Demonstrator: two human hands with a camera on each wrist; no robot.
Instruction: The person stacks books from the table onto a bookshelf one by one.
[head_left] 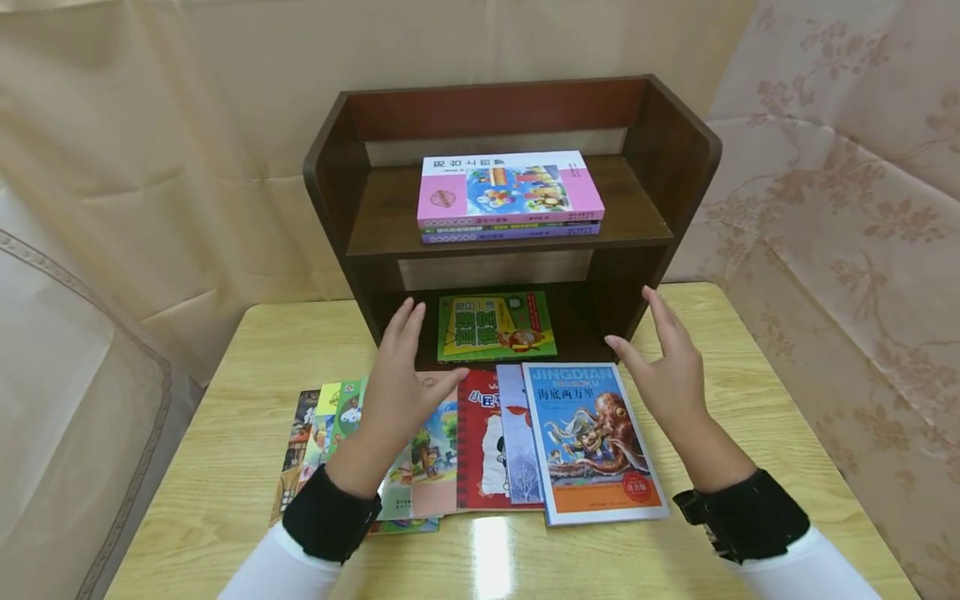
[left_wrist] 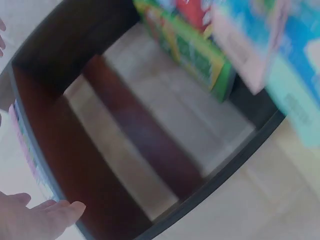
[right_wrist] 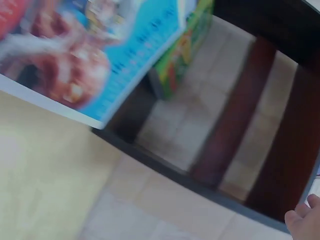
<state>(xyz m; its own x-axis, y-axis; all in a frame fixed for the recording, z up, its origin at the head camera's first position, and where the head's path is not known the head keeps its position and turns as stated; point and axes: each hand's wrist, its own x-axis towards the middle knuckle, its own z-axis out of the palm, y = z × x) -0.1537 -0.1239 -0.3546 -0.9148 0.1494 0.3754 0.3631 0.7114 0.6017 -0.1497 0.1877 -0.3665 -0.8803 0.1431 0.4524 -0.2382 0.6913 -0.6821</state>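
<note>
My left hand hovers over the left part of a fanned row of picture books, fingers straight and thumb apart, holding nothing. To the right, my right hand is raised beside a blue book with an octopus on its cover, also with nothing in it. Between the hands lie a red book and a pale blue book, overlapping in the row. Behind them stands a dark brown two-level bookshelf. A stack topped by a pink-and-white book lies on its upper level, and a green book on the lower.
The wooden table carries the shelf and the books. Beige curtain cloth hangs behind, with flowered cloth along the right. The row's left end includes a yellow-edged book, partly covered by its neighbours.
</note>
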